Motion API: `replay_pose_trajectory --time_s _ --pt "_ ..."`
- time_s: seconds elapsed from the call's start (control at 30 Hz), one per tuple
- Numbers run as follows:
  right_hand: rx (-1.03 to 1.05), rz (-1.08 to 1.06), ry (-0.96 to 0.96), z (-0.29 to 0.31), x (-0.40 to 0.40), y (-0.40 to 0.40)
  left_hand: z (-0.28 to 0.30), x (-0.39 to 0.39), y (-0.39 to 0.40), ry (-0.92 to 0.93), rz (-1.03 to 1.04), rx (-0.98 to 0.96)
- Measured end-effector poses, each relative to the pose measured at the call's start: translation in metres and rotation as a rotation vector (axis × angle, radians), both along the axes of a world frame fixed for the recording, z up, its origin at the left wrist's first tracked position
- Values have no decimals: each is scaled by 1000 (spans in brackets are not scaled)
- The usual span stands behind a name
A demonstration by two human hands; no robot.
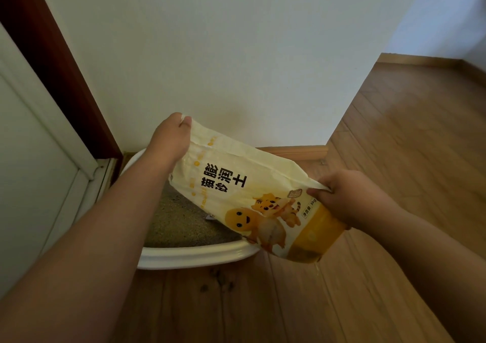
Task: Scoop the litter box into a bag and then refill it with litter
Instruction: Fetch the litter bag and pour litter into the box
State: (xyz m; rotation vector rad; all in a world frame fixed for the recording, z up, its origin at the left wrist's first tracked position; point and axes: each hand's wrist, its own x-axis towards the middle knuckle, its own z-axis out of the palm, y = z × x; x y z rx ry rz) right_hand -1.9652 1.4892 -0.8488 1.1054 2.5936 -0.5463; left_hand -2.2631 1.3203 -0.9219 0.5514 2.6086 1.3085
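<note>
Wooden floor (368, 158) is meeting a white wall (236, 40), and a white litter box (194, 257) is sitting at the wall's foot, beneath both hands. Grey litter (178, 221) is lying inside it, below the left hand (168, 137). That left hand is pinching the upper corner of a pale yellow litter bag (236, 184), thumb and fingers curled on the fold. To its right and lower, the right hand (342, 198) is gripping the bag's other edge, fingers closed round it. Between the hands the bag is hanging slanted over the box.
</note>
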Motion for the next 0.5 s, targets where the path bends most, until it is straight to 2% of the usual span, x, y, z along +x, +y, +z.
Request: replay_pose_trajectory --time_s 0.23,0.5 --pt "54 26 28 12 2 -2 -7 1 -3 -139 15 18" --pt "81 12 37 13 2 -1 -19 -1 0 -154 31 -14"
